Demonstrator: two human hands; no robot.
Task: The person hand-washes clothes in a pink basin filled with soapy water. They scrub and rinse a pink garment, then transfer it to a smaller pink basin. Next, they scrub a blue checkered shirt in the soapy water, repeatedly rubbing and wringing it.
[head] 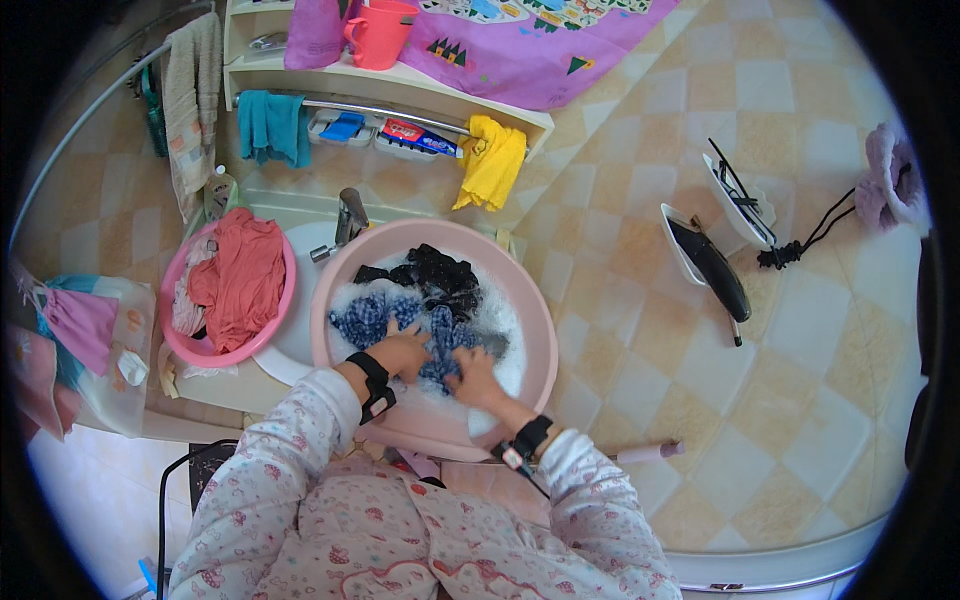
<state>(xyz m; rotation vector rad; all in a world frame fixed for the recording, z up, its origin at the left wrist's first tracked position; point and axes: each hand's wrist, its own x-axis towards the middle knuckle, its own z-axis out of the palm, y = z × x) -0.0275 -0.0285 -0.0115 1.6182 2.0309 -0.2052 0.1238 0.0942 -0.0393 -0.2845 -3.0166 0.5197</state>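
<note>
A blue checked garment [442, 330] lies soaking in suds inside a large pale pink basin [541, 337]. On its left part rests my left hand [401, 352], slightly blurred, fingers bent into the wet fabric. My right hand [477, 377] grips the same garment a little to the right, its fingertips partly hidden in the folds. Farther back in the basin sits a bunched black garment [446, 276], apart from both hands. White foam [506, 322] gathers along the basin's right side. Each of my wrists carries a black strap with a small device.
Left of the basin, a bright pink tub [283, 307] holds coral clothing [244, 274]. A faucet [349, 214] rises behind the basin's rim. Beyond it, a wall shelf [480, 94] has a rail with a teal cloth [274, 127] and a yellow cloth [493, 161].
</note>
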